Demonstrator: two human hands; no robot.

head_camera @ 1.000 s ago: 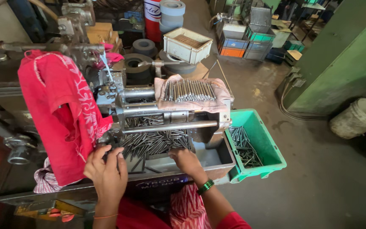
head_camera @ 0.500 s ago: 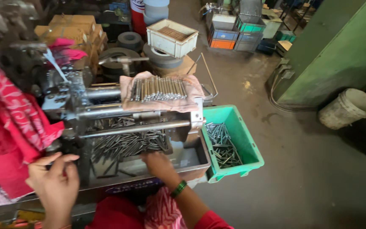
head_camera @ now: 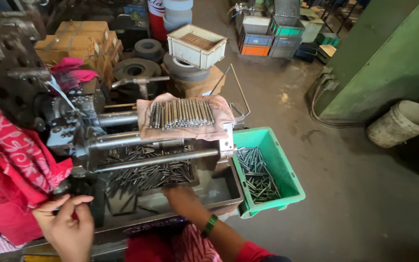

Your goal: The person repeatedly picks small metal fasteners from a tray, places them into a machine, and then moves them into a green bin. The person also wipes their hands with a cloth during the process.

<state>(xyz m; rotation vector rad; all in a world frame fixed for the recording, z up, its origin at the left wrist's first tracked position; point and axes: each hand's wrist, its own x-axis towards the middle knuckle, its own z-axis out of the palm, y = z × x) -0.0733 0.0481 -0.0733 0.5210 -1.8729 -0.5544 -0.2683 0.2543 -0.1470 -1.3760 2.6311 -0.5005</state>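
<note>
Left hand: we see our left hand [head_camera: 66, 225] low at the left, fingers curled in around a dark knob or handle on the machine's front; we cannot tell how firmly it grips.
Right hand: our right hand [head_camera: 183, 201] reaches forward into the metal tray [head_camera: 224, 187], palm down, knuckles up, fingers tucked toward the loose rods. Whether it has closed on any rod we cannot tell, as the fingertips are hidden.
Wrist: a green bangle [head_camera: 211, 224] circles the right wrist, above a red sleeve.
Loose rods: a heap of thin dark steel rods [head_camera: 146, 174] lies in the tray under the machine's horizontal bars, just ahead of the right hand; they look dull and oily and lie crossed at many angles.
Machine: grey, greasy metal, with two long round bars [head_camera: 156, 159] running left to right over the tray.
Sorted rods: a neat row of brighter rods [head_camera: 181, 114] lies side by side on a faded pink cloth [head_camera: 144, 121] on top of the machine.
Green crate: a bright green plastic crate [head_camera: 287, 177] sits just beside the tray's right end, with more dark rods scattered inside.
Red cloth: a red patterned cloth [head_camera: 10, 170] hangs at the left, beside the left hand.
Floor: rough, stained concrete.
</note>
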